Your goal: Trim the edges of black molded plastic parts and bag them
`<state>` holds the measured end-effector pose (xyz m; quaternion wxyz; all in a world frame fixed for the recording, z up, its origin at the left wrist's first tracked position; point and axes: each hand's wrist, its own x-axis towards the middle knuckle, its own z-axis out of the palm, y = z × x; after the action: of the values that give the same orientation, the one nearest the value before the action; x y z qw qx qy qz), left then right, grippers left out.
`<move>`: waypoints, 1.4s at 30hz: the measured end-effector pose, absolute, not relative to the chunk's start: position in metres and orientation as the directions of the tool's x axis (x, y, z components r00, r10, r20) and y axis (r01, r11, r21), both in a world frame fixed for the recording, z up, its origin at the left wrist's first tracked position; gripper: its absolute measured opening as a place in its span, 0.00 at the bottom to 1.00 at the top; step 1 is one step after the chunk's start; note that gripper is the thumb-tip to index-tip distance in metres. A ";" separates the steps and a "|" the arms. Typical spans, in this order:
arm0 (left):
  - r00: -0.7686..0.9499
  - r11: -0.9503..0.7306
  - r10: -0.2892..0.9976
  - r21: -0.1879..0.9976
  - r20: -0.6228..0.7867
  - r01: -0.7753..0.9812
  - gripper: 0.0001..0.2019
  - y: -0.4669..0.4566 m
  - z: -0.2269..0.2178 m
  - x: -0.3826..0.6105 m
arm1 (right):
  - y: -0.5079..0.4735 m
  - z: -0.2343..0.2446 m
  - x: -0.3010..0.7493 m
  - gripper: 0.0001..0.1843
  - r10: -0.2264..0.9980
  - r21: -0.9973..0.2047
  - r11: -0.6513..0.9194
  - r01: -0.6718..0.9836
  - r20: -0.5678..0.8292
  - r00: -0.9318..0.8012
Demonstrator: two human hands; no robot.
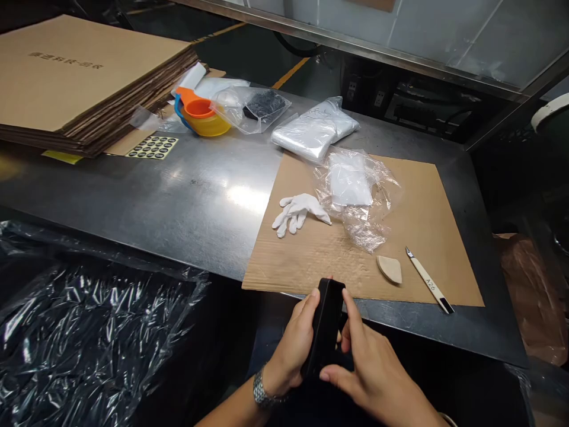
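A black box-shaped part (328, 326) with rounded corners is held up in front of the table's near edge. My left hand (293, 341), with a metal watch on the wrist, grips its left side, thumb along the upper edge. On the other side, my right hand (373, 359) has its index fingertip at the top corner and its thumb near the lower end. The remaining right fingers are partly hidden behind the part. Beyond my hands, a cardboard sheet (306, 261) carries a white glove (300, 210), a beige pad (390, 270) and a craft knife (429, 281) marked A26.
Crumpled clear plastic with white sheets (351, 181) lies on the cardboard. Behind are bagged white packs (306, 133), orange and yellow scoops (207, 115) and a bagged black item (264, 105). Stacked cardboard (89, 77) fills the left, near a sticker sheet (153, 147). Black plastic film (84, 326) hangs lower left.
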<state>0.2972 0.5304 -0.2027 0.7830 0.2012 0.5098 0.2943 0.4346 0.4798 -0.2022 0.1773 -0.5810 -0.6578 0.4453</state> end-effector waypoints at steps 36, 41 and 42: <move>0.175 0.110 0.977 0.989 -0.125 0.096 0.23 0.618 -0.236 0.341 | 0.629 -0.216 0.529 0.13 0.975 -0.691 0.040 0.721 0.184 0.122; 0.147 -0.182 0.982 0.821 0.120 0.541 0.22 0.634 -0.267 0.344 | 0.692 -0.231 0.526 0.08 0.971 -0.462 0.162 0.872 0.231 -0.058; 0.126 -0.223 0.975 0.788 0.184 0.574 0.22 0.635 -0.272 0.343 | 0.700 -0.233 0.525 0.07 0.969 -0.415 0.185 0.891 0.229 -0.095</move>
<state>0.3431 0.6350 -0.2720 0.2805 0.6959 0.5565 0.3568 0.5246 0.6997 -0.2334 0.2290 -0.6326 -0.7349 0.0853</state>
